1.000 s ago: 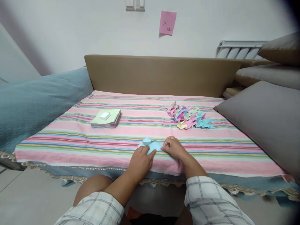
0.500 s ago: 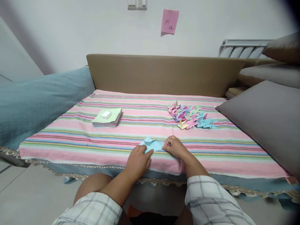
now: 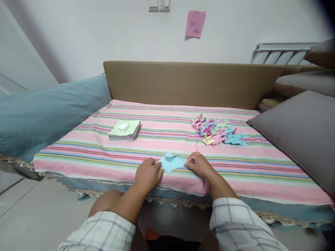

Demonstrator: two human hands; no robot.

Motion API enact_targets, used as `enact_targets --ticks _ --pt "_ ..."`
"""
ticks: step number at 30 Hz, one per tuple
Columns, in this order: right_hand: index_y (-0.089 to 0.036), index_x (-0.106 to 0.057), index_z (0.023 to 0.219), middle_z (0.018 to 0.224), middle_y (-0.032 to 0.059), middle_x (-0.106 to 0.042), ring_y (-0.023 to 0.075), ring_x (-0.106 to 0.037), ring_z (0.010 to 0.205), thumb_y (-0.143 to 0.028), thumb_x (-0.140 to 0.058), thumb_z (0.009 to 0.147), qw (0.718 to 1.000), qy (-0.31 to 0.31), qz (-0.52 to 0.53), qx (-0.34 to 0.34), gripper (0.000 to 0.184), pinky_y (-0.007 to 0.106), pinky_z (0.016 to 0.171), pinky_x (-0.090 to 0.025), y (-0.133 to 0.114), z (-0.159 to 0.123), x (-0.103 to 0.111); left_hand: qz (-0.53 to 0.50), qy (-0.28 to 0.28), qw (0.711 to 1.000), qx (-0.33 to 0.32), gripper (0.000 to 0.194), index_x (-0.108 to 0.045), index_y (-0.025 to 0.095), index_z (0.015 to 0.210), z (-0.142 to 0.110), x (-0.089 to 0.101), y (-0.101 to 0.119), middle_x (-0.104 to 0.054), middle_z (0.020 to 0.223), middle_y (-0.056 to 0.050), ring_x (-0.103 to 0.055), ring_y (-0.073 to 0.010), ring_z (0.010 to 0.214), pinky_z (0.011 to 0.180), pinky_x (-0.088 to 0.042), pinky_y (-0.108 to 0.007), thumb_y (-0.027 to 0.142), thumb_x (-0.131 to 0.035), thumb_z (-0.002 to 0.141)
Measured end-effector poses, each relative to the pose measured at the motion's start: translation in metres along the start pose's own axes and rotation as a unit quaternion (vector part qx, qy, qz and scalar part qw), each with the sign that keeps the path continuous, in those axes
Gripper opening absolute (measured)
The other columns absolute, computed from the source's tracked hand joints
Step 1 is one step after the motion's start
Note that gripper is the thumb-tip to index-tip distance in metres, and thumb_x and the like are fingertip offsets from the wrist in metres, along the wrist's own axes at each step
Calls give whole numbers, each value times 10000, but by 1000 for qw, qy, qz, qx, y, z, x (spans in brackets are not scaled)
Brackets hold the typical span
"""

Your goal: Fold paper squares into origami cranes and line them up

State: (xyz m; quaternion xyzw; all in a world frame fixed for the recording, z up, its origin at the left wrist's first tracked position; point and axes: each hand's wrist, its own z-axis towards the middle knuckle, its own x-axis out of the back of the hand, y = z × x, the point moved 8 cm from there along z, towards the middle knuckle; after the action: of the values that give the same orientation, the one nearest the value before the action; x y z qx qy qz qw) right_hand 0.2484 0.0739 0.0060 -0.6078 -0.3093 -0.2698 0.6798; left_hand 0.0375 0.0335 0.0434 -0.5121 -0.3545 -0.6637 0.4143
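A light-blue square of origami paper (image 3: 172, 165) lies on the striped cloth in front of me, with creases and a raised fold near its far corner. My left hand (image 3: 148, 174) rests at its left corner, a fingertip touching the edge and the thumb held apart from it. At the right corner, my right hand (image 3: 198, 164) pinches the paper between thumb and curled fingers. Beyond the right hand lies a cluster of folded paper cranes (image 3: 218, 130) in pink, purple, yellow, green and blue.
A stack of coloured paper (image 3: 125, 134) with a small white block (image 3: 123, 127) on top sits to the left. The striped cloth (image 3: 86, 153) covers the seat. Grey cushions (image 3: 298, 122) stand at the right, a blue-covered armrest (image 3: 57, 108) at the left, a brown backrest (image 3: 180, 85) behind.
My left hand has slid left off the middle of the paper to its left corner, uncovering the near corner. The right hand stays at the right corner. The view has shifted slightly.
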Motion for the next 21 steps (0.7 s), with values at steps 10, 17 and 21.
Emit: enact_targets --ticks 10,17,21 --pt "-180 -561 573 766 30 -581 159 -540 793 -331 -591 704 1000 10 12 20 202 247 725 -398 -11 -4 6 -59 114 991 38 185 -616 174 892 4 24 -12 -604 862 -74 -555 -208 847 743 -444 -320 277 -466 859" --pt "-191 -508 592 551 -34 -502 111 -443 534 -378 -530 732 997 -33 48 -42 234 222 505 -295 -16 -11 1 -82 125 970 -193 244 -602 220 1056 -8 7 52 -630 985 -61 -573 -159 858 739 -465 -272 269 -415 907" --pt "-185 -480 561 527 -49 -445 93 -390 516 -408 -529 736 990 -71 117 -29 287 214 494 -278 -26 -16 -8 -63 104 982 -148 279 -578 225 1117 5 -7 47 -621 1008 -62 -574 -179 861 719 -474 -281 315 -517 860"
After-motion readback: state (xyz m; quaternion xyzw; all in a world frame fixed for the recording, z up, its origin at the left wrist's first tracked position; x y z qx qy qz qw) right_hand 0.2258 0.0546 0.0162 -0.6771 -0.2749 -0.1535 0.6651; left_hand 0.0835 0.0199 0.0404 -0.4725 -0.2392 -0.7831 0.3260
